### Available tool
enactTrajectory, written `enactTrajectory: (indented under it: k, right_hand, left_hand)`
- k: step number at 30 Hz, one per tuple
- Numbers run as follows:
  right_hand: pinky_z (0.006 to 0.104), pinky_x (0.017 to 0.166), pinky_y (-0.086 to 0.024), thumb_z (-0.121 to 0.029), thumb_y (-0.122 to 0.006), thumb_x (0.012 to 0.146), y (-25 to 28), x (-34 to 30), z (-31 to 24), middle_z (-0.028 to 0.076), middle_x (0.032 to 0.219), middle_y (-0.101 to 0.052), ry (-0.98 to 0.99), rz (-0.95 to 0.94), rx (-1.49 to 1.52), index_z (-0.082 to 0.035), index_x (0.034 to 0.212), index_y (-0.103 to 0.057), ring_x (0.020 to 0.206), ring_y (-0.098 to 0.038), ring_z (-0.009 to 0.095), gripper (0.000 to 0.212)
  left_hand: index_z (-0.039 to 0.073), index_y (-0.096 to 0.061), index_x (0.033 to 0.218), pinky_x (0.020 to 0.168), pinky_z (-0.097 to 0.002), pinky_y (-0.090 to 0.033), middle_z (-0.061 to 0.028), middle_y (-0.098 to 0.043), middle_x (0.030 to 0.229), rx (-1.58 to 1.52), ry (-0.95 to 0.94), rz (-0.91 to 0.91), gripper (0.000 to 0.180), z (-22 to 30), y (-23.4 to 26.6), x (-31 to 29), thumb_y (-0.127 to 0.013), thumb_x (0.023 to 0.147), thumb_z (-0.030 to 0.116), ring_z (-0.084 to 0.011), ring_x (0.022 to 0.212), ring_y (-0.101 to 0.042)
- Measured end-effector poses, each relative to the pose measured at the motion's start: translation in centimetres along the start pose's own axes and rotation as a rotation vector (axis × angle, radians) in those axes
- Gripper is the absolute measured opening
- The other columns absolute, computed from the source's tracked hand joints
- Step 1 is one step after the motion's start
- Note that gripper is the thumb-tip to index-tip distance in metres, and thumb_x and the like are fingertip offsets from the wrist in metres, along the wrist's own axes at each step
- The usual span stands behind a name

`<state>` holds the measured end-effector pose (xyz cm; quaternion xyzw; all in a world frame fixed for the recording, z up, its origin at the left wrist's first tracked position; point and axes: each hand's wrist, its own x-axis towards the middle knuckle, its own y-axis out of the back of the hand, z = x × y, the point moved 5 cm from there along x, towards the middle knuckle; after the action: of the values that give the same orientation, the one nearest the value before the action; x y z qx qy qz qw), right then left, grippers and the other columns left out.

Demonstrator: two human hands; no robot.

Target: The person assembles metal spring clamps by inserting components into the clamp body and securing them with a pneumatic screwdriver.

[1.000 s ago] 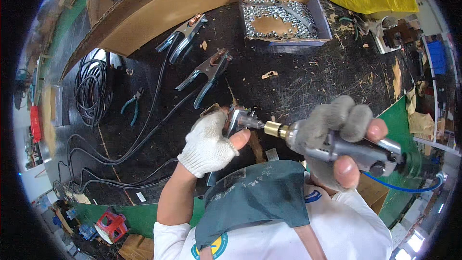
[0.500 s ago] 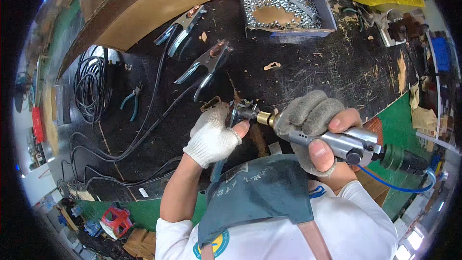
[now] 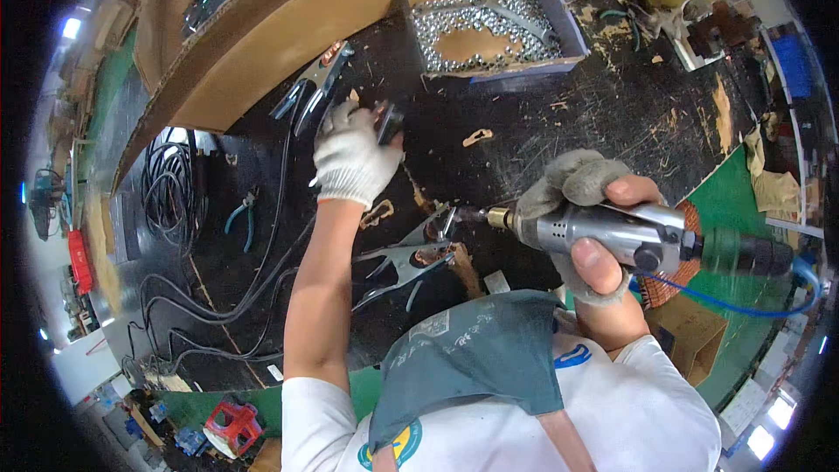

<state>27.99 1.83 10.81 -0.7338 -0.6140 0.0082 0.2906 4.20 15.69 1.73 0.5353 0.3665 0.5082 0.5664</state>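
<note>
Fingers of my left hand (image 3: 357, 159), in the head view, now curl at a blurred clamp (image 3: 390, 123); whether they pinch it I cannot tell. They have left the lower clamp (image 3: 409, 267), unheld and nearer me, beside the driver (image 3: 629, 238) my right hand (image 3: 587, 183) grips.

Green floor (image 3: 738, 188) borders the scratched black workbench (image 3: 524, 114), bright lights (image 3: 780, 411) lower right.

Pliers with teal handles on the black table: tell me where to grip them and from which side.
I'd grip both handles together, coming from the person's side: the pliers lie with their nose pointing away and the handles splayed toward the person.
</note>
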Motion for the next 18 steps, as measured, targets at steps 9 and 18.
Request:
enactTrajectory:
  k: [9,18]
  right_hand:
    - [0.0226,0.057,-0.043,-0.015,-0.08,0.081,-3.1,2.3,-3.0,-0.006,0.094,-0.05,0.354,-0.082,0.062,-0.019,0.131,-0.063,0.086,-0.04,0.016,0.053]
    - [0.037,0.055,-0.058,-0.014,-0.074,0.086,-5.8,1.8,-1.1,0.002,0.085,-0.05,0.303,-0.25,0.022,-0.016,0.131,-0.052,0.076,-0.051,0.022,0.05]
  left_hand:
    - [0.003,-0.066,0.114,0.081,-0.0401,-0.055,-0.0162,-0.072,0.094,-0.725,0.189,-0.357,0.048,1.9,7.1,-6.6,-0.073,0.082,0.037,-0.0331,0.088,-0.072]
    - [0.002,-0.065,0.116,0.085,-0.0458,-0.053,-0.0224,-0.07,0.098,-0.692,0.217,-0.434,0.058,1.6,7.1,-9.3,-0.069,0.081,0.048,-0.04,0.096,-0.068]
